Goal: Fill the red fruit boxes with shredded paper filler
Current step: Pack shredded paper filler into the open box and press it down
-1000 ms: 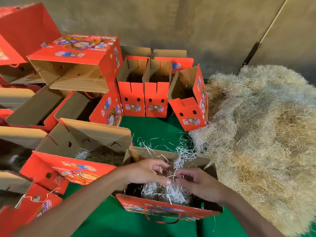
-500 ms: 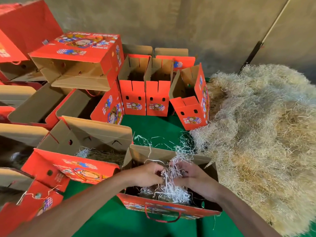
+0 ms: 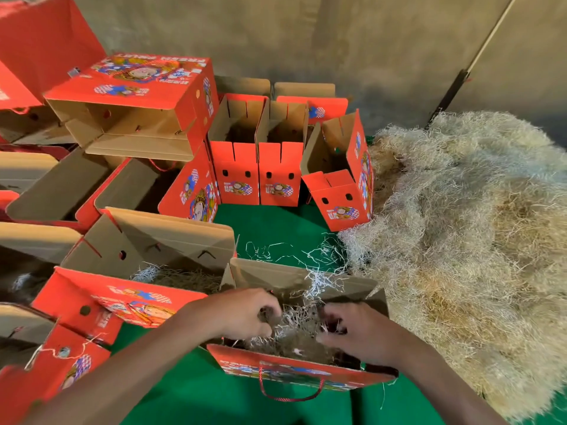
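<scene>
Many red boxes (image 3: 129,96) sit on the left, some tipped over, with brown card inside and bright cartoon art on the red sides; one open box (image 3: 122,296) near the left arm has a bit of pale filler at the bottom; three small boxes (image 3: 277,179) stand upright at the back, tops open. Both hands are down in the near box (image 3: 294,368), which is red outside, brown inside, and has a red cord handle hanging on its front; it stands on the green cloth (image 3: 276,222). The left hand (image 3: 245,314) has its fingers curled into the paper (image 3: 288,323) in the box; the right hand (image 3: 359,332) is curled into the same paper from the other side; the two hands are close but not touching. The paper in the box is thin, curly and white-grey, all tangled, with a few strips poking up over the back flap; some loose strips lie on the cloth behind it. To the right is a big fluffy pile (image 3: 469,240) of the same stuff, pale and straw-coloured, touching the near box and the rightmost small box.
</scene>
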